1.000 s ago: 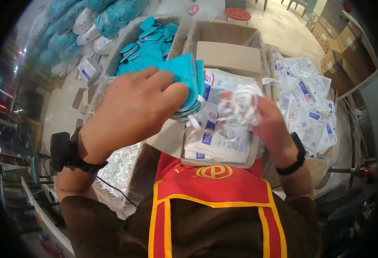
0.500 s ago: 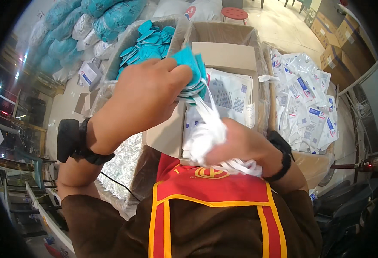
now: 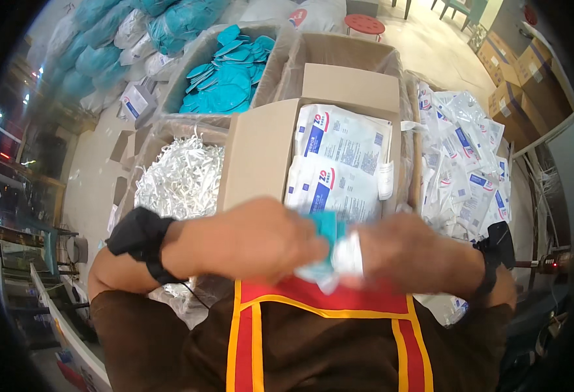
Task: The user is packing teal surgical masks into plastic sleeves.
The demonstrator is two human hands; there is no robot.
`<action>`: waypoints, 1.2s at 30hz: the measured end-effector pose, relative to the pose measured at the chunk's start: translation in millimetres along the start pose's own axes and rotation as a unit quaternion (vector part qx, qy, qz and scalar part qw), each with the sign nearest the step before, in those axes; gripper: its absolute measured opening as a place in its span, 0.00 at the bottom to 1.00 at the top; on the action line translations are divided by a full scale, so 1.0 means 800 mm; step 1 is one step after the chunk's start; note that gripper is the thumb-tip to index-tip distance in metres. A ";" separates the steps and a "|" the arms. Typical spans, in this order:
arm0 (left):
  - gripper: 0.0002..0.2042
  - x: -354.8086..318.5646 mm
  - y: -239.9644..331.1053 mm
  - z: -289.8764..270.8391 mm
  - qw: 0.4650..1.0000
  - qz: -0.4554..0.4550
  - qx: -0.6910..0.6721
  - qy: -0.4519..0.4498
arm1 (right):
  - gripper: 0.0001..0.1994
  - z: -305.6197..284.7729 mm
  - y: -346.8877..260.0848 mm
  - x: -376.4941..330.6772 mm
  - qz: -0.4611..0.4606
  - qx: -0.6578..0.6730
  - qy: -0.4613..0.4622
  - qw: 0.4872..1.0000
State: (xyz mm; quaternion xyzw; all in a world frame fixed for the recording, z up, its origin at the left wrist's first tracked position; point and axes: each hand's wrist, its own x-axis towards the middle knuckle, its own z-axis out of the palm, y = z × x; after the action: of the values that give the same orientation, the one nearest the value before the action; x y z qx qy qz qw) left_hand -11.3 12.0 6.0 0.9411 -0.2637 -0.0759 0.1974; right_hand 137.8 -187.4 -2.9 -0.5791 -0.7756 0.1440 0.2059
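In front of my apron, my left hand [image 3: 261,238] is closed on a small stack of teal folded face masks [image 3: 327,236]. My right hand [image 3: 411,251], blurred by motion, comes at the stack from the other side. Its fingers are closed round bunched white straps [image 3: 348,253], which meet the masks' edge. Just beyond both hands stands an open cardboard carton [image 3: 257,147]. White printed packets [image 3: 342,147] lie flat inside it in two rows.
A lined box of teal masks [image 3: 225,85] stands at the far left, with a box of loose white straps [image 3: 179,173] nearer. On the right, another box holds many sealed white packets [image 3: 463,150]. Further off are a red stool [image 3: 364,26] and stacked cartons [image 3: 512,104].
Both hands have come down and nearer to my body, bringing the masks and straps close together. The packets in the carton and the box of straps are now in fuller view.
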 end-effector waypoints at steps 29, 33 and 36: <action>0.22 -0.169 -0.413 -0.058 0.566 -0.427 -0.345 0.615 | 0.11 0.003 0.023 -0.038 0.389 0.494 0.211 0.749; 0.14 -0.082 -0.367 -0.009 0.628 -0.349 -0.351 0.600 | 0.10 0.013 0.031 -0.019 0.404 0.516 0.261 0.709; 0.08 -0.048 -0.278 0.023 0.684 -0.341 -0.425 0.484 | 0.15 0.021 0.052 -0.015 0.416 0.510 0.262 0.705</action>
State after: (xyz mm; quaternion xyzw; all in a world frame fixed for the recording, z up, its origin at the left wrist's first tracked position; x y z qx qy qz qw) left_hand 55.1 200.2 -100.3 0.6867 0.2687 0.2242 0.6372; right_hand 167.6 -186.4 -38.8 -0.6638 -0.1787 0.4313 0.5843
